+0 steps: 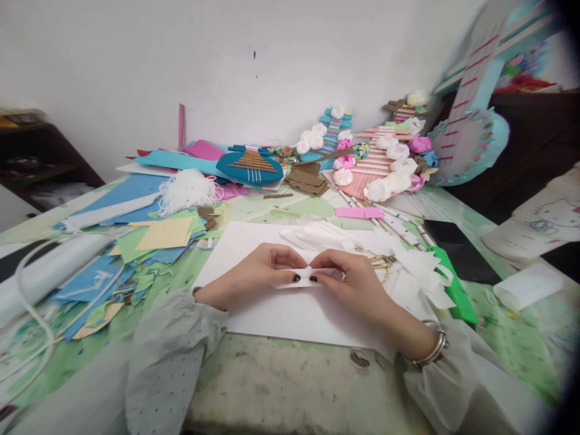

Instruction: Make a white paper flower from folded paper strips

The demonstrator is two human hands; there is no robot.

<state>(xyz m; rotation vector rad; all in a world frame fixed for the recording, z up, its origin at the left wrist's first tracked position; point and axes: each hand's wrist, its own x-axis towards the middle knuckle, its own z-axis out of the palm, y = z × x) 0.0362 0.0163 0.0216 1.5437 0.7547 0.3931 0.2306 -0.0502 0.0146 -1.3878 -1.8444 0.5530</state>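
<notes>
Between both hands stretches a narrow strip of white paper [299, 281], held above a large white sheet [254, 314] on the table. My left hand [260, 269] pinches the strip near its middle with thumb and fingertips. Close by, my right hand [351, 275] grips the same strip, its fingertips almost meeting those of the left. Gold-handled scissors [383, 261] lie just beyond the right hand, partly covered by white paper strips [414, 269]. Behind the hands rests a crumpled white paper piece [324, 234].
Coloured paper scraps [158, 234] and a white string bundle [190, 192] lie left. Paper-flower crafts [376, 163] stand against the wall. To the right are a black phone [460, 248], a green roll [457, 290] and a white cylinder [528, 286]. A white cable [34, 308] curls at far left.
</notes>
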